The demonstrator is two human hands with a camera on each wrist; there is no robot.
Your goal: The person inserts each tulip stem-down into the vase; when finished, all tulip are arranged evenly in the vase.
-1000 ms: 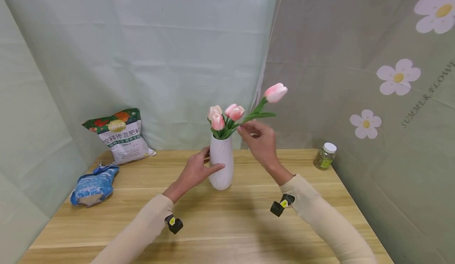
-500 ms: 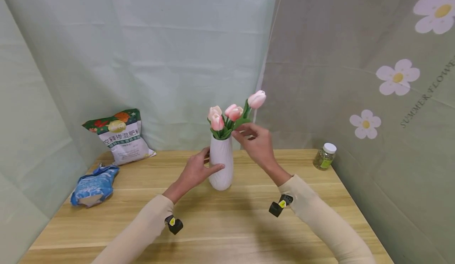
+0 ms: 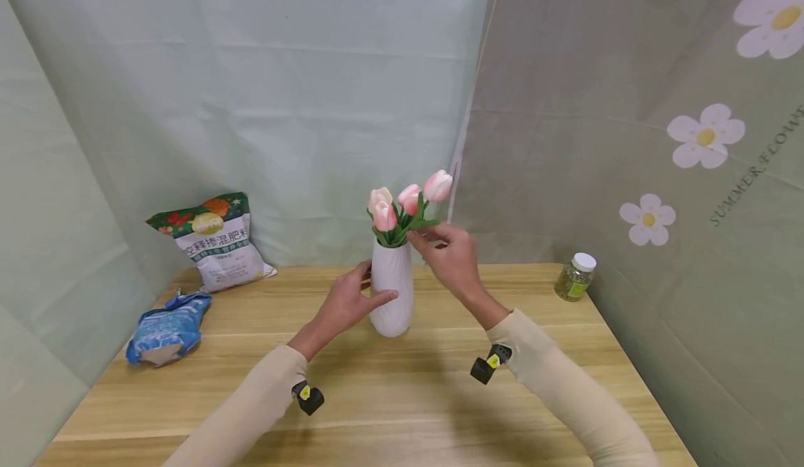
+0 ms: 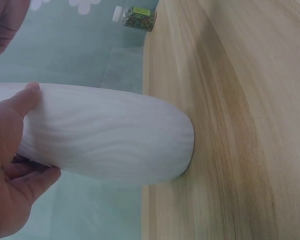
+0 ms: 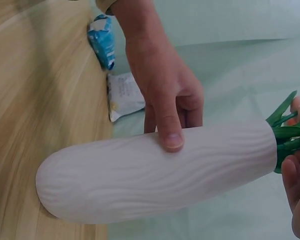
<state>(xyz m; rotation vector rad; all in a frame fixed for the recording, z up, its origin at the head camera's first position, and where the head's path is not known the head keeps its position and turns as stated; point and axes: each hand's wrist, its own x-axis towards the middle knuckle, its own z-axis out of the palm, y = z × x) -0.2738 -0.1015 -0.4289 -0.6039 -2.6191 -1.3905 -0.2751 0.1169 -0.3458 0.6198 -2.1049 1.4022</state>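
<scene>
A white ribbed vase (image 3: 393,271) stands upright on the wooden table. My left hand (image 3: 347,297) grips its side, thumb across the front and fingers round the back, as the left wrist view also shows on the vase (image 4: 109,132). Several pink tulips (image 3: 384,216) with green leaves rise from the mouth. Just above the rim, my right hand (image 3: 452,259) pinches a tulip (image 3: 437,186) low on its stem, at the right of the bunch. In the right wrist view the fingertips (image 5: 290,172) meet the green stems by the rim. The stem ends inside the vase are hidden.
A printed fertilizer bag (image 3: 220,243) leans at the table's back left, with a blue bag (image 3: 168,329) in front of it. A white-lidded jar (image 3: 574,278) stands at the back right corner. Fabric curtains (image 3: 339,104) enclose the table.
The right hand has brought its tulip left and down, from leaning far out to nearly upright beside the other blooms. The left hand and vase have stayed put.
</scene>
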